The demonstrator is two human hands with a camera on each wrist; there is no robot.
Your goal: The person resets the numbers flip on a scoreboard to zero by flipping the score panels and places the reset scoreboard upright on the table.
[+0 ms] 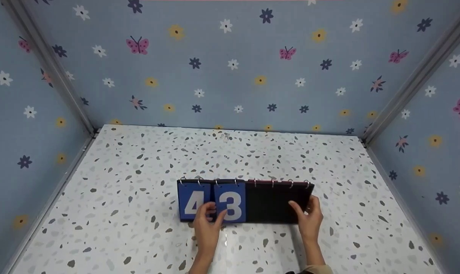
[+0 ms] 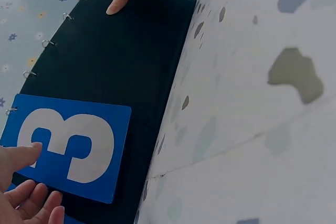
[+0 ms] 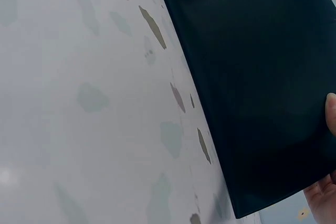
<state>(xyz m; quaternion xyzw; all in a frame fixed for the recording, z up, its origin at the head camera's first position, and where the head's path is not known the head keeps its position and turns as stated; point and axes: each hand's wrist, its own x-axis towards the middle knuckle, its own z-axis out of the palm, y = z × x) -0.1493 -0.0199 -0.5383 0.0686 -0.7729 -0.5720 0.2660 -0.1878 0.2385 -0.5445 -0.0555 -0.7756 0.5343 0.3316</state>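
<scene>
left grip [image 1: 208, 229], loosely parted, is nearer the 3 card [image 1: 235, 205]; right grip [image 1: 310, 220] holds the black board [image 1: 270, 203] by its right end.

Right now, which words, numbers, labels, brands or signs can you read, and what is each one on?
"4": on the left blue card of the black board, partly hidden by the left hand.
"3": on the right blue card.
I see no other text.
</scene>
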